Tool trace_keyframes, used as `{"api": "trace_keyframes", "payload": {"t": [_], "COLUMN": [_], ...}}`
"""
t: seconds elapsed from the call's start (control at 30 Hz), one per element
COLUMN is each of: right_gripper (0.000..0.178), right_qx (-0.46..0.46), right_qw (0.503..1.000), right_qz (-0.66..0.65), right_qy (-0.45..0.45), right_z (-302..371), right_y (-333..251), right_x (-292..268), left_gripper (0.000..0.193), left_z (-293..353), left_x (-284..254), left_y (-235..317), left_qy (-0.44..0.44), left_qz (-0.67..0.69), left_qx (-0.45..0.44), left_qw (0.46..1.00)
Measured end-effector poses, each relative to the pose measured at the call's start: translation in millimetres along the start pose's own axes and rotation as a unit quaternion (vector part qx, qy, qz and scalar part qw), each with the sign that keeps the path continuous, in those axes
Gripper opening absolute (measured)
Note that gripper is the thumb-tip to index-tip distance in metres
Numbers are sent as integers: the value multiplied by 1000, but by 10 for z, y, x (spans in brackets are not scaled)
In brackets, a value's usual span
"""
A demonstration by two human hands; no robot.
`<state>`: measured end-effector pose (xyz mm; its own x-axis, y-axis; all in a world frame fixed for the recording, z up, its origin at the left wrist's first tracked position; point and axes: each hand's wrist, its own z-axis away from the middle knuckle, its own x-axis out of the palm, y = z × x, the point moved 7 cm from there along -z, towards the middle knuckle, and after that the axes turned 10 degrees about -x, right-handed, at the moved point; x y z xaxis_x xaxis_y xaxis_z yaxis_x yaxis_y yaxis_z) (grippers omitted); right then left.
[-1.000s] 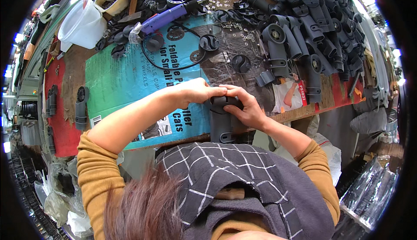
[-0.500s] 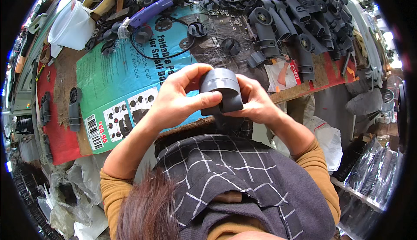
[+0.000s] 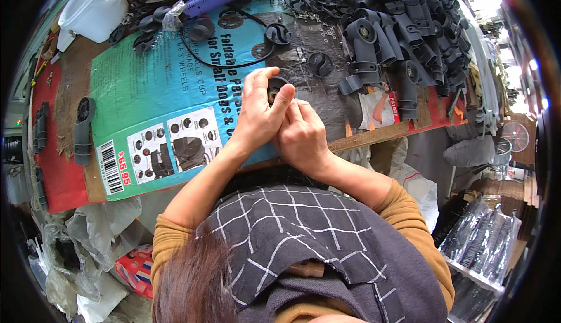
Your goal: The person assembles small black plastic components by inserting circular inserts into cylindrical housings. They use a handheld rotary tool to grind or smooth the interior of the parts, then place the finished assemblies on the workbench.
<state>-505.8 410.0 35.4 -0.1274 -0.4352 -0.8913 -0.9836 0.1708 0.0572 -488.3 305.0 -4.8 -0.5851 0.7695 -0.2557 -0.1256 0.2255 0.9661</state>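
A dark grey plastic wheel bracket with a round hub in its face is held just above the table's front edge. My left hand is closed around it, fingers on the far-left side and thumb across the near-right side. Pressed up against the left palm, my right hand is closed with its fingers curled in, around the bracket's lower part, which the hands mostly hide. Beyond the hands, a round black cap and another black cap lie on the table.
A purple power screwdriver with a looping black cable lies at the back. Many grey brackets are heaped at the back right. At left stand a white tub and a single bracket. Flattened printed cardboard covers the tabletop.
The bracket has turned in my hands, so its round hub face now shows. My right hand has moved from its right side to below it, its fingers curling closed.
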Motion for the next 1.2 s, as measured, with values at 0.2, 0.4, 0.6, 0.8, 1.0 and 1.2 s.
{"api": "trace_keyframes", "payload": {"t": [0.2,0.4,0.6,0.8,1.0,1.2], "right_gripper": [24,29,16,12,12,10], "right_qx": [285,414,299,205,182,205], "right_qw": [851,581,722,974,977,933], "right_qz": [-438,-692,-604,-89,-85,-294], "right_qy": [45,-111,-154,-40,-66,-17], "right_z": [50,175,-100,-377,-292,-467], "right_y": [778,844,1104,2253,2404,1671], "right_x": [248,689,538,425,766,321], "left_gripper": [36,46,46,45,44,61], "left_z": [-108,-134,-175,-152,-135,-107], "left_x": [0,11,28,42,33,10], "left_y": [66,104,76,43,36,24], "left_qy": [12,-12,-47,-31,-25,2], "left_qz": [-50,-75,-56,-33,-20,-43], "left_qx": [47,58,-17,-22,-20,-13], "left_qw": [998,995,997,999,999,999]}}
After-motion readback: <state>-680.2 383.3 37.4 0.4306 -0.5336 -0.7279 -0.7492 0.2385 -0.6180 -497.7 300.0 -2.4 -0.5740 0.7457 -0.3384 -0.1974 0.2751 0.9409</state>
